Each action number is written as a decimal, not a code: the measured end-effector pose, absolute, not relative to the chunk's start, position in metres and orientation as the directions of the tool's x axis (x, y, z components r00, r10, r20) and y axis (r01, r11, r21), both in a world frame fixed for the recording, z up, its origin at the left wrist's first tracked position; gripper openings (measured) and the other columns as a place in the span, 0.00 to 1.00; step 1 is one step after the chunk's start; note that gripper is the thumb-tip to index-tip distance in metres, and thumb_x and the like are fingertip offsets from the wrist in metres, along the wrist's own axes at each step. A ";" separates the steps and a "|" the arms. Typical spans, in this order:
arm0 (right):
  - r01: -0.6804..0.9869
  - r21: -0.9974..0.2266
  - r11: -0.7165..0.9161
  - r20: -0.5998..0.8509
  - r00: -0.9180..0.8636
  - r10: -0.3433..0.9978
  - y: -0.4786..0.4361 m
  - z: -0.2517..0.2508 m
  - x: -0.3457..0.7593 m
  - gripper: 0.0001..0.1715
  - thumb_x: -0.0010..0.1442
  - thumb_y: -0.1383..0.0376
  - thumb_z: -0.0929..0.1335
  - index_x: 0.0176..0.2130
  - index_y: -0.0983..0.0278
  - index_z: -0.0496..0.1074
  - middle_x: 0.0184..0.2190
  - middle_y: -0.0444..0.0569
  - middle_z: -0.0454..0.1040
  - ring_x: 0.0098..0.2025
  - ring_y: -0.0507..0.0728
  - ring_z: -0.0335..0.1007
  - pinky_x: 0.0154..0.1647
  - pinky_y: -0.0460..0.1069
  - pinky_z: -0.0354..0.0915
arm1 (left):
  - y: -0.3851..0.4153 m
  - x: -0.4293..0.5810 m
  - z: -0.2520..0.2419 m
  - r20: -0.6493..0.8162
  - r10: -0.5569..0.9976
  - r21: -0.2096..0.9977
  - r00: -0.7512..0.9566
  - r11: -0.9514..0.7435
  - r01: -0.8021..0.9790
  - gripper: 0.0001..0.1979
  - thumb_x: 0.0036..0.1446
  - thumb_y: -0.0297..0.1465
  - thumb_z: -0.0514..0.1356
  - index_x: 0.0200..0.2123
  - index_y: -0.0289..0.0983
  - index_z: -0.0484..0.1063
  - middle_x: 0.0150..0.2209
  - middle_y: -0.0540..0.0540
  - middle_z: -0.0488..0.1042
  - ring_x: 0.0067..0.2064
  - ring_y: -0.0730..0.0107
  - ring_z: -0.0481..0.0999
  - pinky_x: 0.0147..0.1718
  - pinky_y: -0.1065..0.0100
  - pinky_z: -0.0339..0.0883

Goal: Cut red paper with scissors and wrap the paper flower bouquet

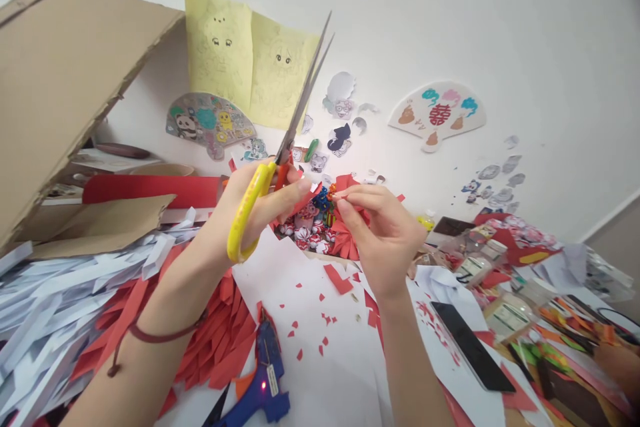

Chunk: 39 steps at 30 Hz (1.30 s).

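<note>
The left hand point(274, 212) is wrapped around the scissors point(299, 110), whose yellow handle loops back over the base of the thumb while the blades point upward and away, their tips slightly parted. The thumb and fingers of this hand are bent close together, and a bit of red paper point(306, 201) shows just under the thumb tip; whether they grip it cannot be told. The right hand point(384, 232) is raised beside it, thumb and index finger brought together in a pinch on a small red piece point(341, 196), which lies right at the fingertips, on the side facing the left hand, with a narrow gap between the two hands. Behind them, red-and-white wrapped sweets point(303, 235) are heaped with red folded paper. Below, red scraps point(338, 279) are scattered over a white sheet point(345, 380), with a blue glue gun point(267, 373) at its near left, its small red light lit. Red folded strips point(220, 340) are piled under the left forearm, white folded strips point(65, 300) farther left, and a black phone point(473, 347) lies right of the right forearm.
</note>
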State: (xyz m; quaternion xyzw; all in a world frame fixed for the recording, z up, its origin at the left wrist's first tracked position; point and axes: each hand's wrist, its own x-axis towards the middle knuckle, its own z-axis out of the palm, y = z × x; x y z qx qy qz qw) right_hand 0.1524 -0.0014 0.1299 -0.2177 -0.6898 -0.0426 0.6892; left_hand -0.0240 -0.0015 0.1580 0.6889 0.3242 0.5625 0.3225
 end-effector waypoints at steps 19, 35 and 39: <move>0.677 0.560 0.478 0.828 -0.464 -0.314 -0.009 0.118 0.161 0.17 0.56 0.77 0.72 0.46 0.68 0.77 0.43 0.52 0.81 0.46 0.58 0.78 0.50 0.48 0.76 | -0.014 -0.031 0.164 0.356 0.825 0.868 0.439 -0.466 0.172 0.17 0.55 0.41 0.62 0.22 0.37 0.64 0.18 0.54 0.60 0.23 0.78 0.60 0.22 0.70 0.53; 0.715 0.405 0.571 0.914 -0.321 -0.246 -0.009 0.124 0.159 0.21 0.55 0.77 0.73 0.46 0.60 0.78 0.40 0.49 0.80 0.42 0.58 0.78 0.44 0.51 0.76 | -0.016 -0.028 0.161 0.385 0.834 0.889 0.395 -0.450 0.083 0.10 0.53 0.36 0.63 0.29 0.38 0.66 0.25 0.53 0.63 0.25 0.77 0.59 0.23 0.71 0.52; 0.638 0.017 0.770 0.997 -0.069 0.034 -0.015 0.134 0.155 0.13 0.57 0.74 0.71 0.40 0.57 0.79 0.36 0.47 0.79 0.38 0.56 0.77 0.41 0.53 0.75 | -0.017 -0.025 0.158 0.490 0.825 0.852 0.281 -0.522 0.048 0.12 0.50 0.36 0.67 0.31 0.38 0.67 0.29 0.52 0.66 0.28 0.76 0.65 0.24 0.72 0.58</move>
